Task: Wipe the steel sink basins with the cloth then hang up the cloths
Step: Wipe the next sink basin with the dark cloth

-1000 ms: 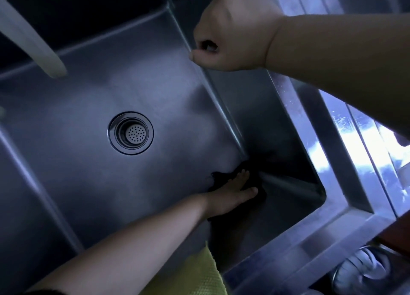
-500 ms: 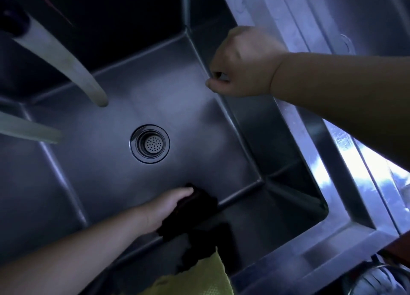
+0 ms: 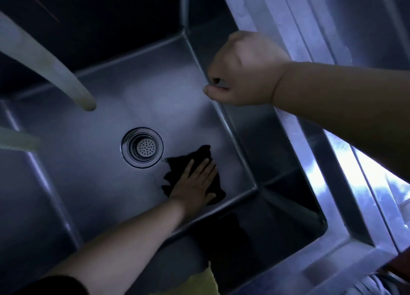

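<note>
The view looks straight down into a steel sink basin that fills most of the frame, dim and bluish. Its round drain, with a perforated strainer, sits a little left of the frame's centre on the basin floor.

Just right of and below the drain, a dark cloth lies crumpled on the floor of the basin, its edge near the drain rim but apart from it. The left hand lies flat on top of the cloth, fingers straight and slightly spread, pointing toward the upper right, palm pressing down. Its bare forearm runs in from the lower left of the frame, ending in a dark sleeve at the bottom edge.

The right hand is in the upper right, on the top edge of the basin's right wall, with its fingers curled under into a loose fist; whether it grips the rim cannot be told. Its forearm reaches in from the right edge.

A pale curved spout comes in from the upper left. A yellow cloth shows at the bottom centre. Bright steel rim runs down the right side.
</note>
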`<action>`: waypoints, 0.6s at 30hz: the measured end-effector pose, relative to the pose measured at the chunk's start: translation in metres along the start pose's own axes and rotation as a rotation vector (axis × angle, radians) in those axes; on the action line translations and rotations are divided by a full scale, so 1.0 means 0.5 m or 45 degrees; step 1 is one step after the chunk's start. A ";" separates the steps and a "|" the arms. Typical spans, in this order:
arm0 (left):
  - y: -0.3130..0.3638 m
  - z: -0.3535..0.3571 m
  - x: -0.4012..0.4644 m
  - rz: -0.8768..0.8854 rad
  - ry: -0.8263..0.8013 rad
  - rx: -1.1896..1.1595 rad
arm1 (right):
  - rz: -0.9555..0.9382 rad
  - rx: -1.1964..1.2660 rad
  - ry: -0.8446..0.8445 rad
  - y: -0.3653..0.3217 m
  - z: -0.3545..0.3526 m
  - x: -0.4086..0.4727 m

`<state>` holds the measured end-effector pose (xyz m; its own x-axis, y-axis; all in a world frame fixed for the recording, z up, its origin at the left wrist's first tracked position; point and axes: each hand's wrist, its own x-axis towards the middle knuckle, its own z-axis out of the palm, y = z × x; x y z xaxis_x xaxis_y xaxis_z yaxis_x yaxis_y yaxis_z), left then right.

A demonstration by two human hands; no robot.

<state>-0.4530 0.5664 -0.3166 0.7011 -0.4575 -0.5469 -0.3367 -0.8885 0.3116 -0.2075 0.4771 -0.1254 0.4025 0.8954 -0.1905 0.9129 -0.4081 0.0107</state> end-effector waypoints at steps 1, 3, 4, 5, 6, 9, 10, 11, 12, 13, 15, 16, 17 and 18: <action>-0.011 0.009 0.009 0.012 0.044 0.035 | -0.014 0.003 0.018 0.003 0.004 0.001; -0.037 0.008 0.030 -0.013 0.127 0.106 | -0.015 0.017 0.030 0.004 0.004 0.001; -0.051 0.000 0.042 -0.040 0.174 0.128 | -0.012 0.027 0.025 0.005 0.003 0.000; -0.066 -0.012 0.055 -0.077 0.222 0.153 | -0.017 0.039 0.030 0.006 0.004 0.000; -0.085 -0.027 0.070 -0.122 0.266 0.176 | -0.019 0.044 0.034 0.004 0.004 0.001; -0.159 -0.091 0.118 -0.289 0.371 0.152 | -0.027 0.026 0.041 0.006 0.007 0.003; -0.189 -0.115 0.132 -0.354 0.414 0.116 | -0.035 0.008 0.039 0.007 0.009 0.003; -0.222 -0.135 0.143 -0.417 0.462 0.078 | -0.039 -0.002 0.038 0.008 0.010 0.002; -0.256 -0.151 0.151 -0.474 0.501 0.043 | -0.036 -0.001 0.035 0.008 0.010 0.002; -0.290 -0.166 0.156 -0.527 0.523 0.015 | -0.030 0.004 0.032 0.009 0.010 0.002; -0.356 -0.189 0.156 -0.642 0.523 -0.030 | -0.021 0.018 0.028 0.009 0.009 0.002; -0.386 -0.196 0.150 -0.711 0.516 -0.048 | -0.019 0.021 0.025 0.009 0.009 0.002; -0.413 -0.201 0.139 -0.787 0.513 -0.062 | -0.016 0.016 0.022 0.009 0.010 0.002; -0.436 -0.203 0.125 -0.865 0.514 -0.078 | -0.015 0.007 0.024 0.010 0.010 0.002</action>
<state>-0.2719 0.7351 -0.3402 0.9184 0.2429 -0.3123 0.2739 -0.9599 0.0591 -0.2031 0.4749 -0.1306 0.3928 0.9034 -0.1721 0.9173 -0.3982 0.0034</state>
